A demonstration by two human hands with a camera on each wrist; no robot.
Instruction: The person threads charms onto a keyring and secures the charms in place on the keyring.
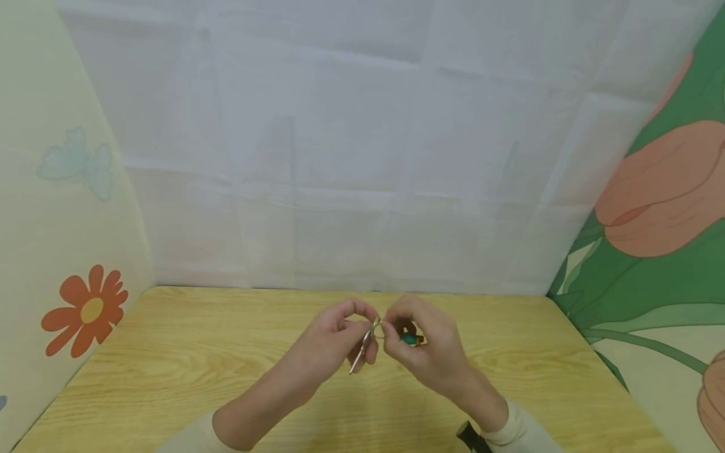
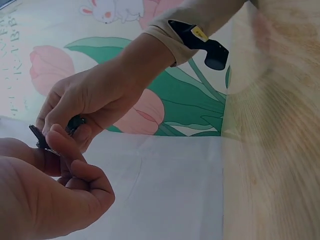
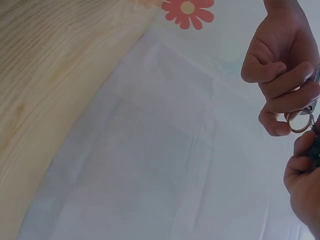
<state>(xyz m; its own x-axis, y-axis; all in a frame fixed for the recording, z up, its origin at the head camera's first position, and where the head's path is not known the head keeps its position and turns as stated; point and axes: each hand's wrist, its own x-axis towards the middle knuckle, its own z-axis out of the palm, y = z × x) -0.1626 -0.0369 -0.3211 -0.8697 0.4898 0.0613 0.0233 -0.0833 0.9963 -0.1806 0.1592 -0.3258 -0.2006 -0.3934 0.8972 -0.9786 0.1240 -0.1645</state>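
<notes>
My left hand (image 1: 325,343) pinches a slim silver key (image 1: 362,353), which slants down below its fingers over the table. A small gold-coloured key ring (image 1: 377,324) sits between the two hands at their fingertips. The right hand (image 1: 427,336) pinches near the ring, its fingers curled round a small dark green pendant (image 1: 410,339) that shows partly beneath them. In the right wrist view the ring (image 3: 300,131) hangs below the left fingers and a short link joins it to the pendant. Fingers hide much of the key and pendant.
A wooden table (image 1: 198,352) lies under both hands. White cloth (image 1: 351,157) hangs behind it, with flower-printed panels on the left (image 1: 90,220) and right (image 1: 651,302). A black strap-on device (image 1: 472,435) is at the right sleeve.
</notes>
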